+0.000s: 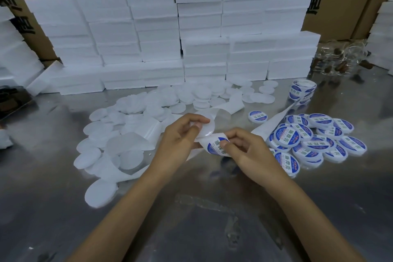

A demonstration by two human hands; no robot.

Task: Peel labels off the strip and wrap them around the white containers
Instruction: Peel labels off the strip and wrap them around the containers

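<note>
My left hand (180, 136) pinches the strip (204, 132). Just right of it, my right hand (248, 147) pinches a blue label (217, 147).

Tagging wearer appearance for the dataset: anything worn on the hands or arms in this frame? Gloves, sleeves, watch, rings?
Nothing worn that shows. The left hand and right hand are bare, without gloves. Both forearms are uncovered right down to the bottom edge of the picture, so no sleeve or cuff appears. No watch, wristband or ring shows on either wrist or on the fingers. Nails look short and unpainted. No markings, tape or bandages.
</note>
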